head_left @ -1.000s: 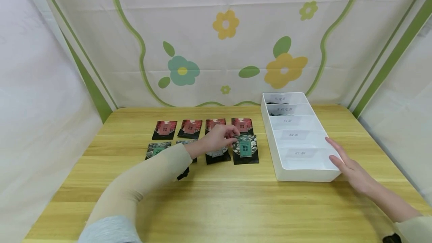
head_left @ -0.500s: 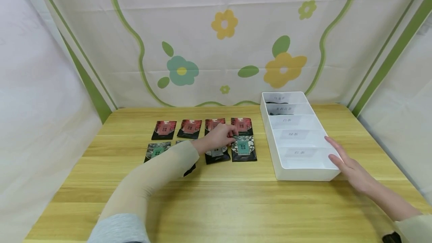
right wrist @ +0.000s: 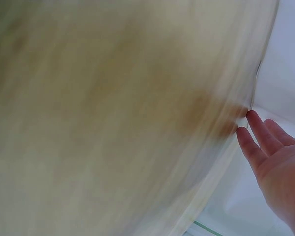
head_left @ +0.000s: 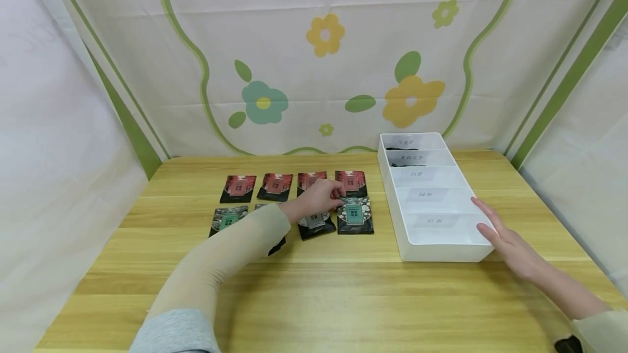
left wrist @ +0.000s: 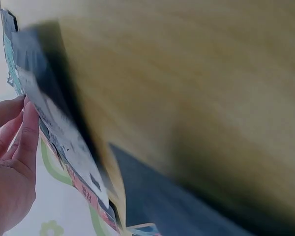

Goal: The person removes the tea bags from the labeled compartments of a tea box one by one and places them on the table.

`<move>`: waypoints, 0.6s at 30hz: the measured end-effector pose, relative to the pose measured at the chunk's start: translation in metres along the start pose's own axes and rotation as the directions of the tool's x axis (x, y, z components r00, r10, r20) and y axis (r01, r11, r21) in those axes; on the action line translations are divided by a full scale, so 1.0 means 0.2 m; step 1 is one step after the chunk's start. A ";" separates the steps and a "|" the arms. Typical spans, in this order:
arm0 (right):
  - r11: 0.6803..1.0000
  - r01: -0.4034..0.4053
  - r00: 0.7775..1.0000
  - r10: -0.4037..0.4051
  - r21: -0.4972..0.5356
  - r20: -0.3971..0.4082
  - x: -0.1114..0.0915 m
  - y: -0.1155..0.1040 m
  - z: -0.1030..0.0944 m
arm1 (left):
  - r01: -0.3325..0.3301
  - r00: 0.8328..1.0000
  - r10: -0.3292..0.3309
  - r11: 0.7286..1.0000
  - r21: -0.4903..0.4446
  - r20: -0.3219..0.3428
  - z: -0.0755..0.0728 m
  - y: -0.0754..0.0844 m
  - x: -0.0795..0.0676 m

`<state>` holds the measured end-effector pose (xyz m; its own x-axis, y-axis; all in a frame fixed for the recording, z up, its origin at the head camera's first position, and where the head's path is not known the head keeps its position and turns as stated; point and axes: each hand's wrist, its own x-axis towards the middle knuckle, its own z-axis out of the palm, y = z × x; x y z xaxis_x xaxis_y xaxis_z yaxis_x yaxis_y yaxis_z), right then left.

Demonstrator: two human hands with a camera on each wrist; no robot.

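My left hand (head_left: 318, 200) is at the right end of the front row of tea bags, thumb and fingertips pinching the upper left corner of a black tea bag with a green label (head_left: 355, 215). That tea bag lies nearly flat on the table. Just under the hand is a grey-labelled tea bag (head_left: 316, 225), partly covered by it. In the left wrist view the left hand's fingertips meet close to the tea bags' edge. My right hand (head_left: 512, 247) has its fingers extended against the right side of a white divided box (head_left: 441, 254).
Red-labelled tea bags (head_left: 238, 189) form a back row. Another green-labelled tea bag (head_left: 229, 221) lies front left; the left sleeve (head_left: 235, 255) mostly hides its neighbour. Labels mark the box's compartments, and dark packets (head_left: 408, 165) show in the two farthest. A floral curtain (head_left: 294, 140) stands behind the table.
The green-labelled tea bag shifted slightly up and left with my left hand, lining up beside the grey-labelled one, then stayed nearly still. My right hand kept its place at the box.
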<state>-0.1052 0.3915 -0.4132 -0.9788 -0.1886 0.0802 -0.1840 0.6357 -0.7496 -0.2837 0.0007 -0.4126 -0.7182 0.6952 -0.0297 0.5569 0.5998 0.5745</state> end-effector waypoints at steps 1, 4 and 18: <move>1.000 0.000 1.000 0.000 -0.001 -0.001 0.00 0.00 0.00 | 0.008 1.000 -0.008 1.000 0.000 -0.002 0.00 0.00 0.00; 1.000 0.002 1.000 -0.002 0.000 -0.002 0.00 0.00 0.00 | 0.028 1.000 -0.028 0.999 -0.019 -0.006 -0.02 0.02 -0.01; 1.000 0.005 1.000 -0.005 -0.002 -0.013 0.00 0.00 0.00 | -0.013 0.997 0.007 0.997 -0.072 -0.074 -0.11 0.06 0.02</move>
<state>-0.1059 0.3918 -0.4126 -0.9789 -0.1823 0.0921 -0.1889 0.6364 -0.7479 -0.2889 0.0012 -0.3873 -0.7431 0.6683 0.0355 0.5347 0.5611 0.6319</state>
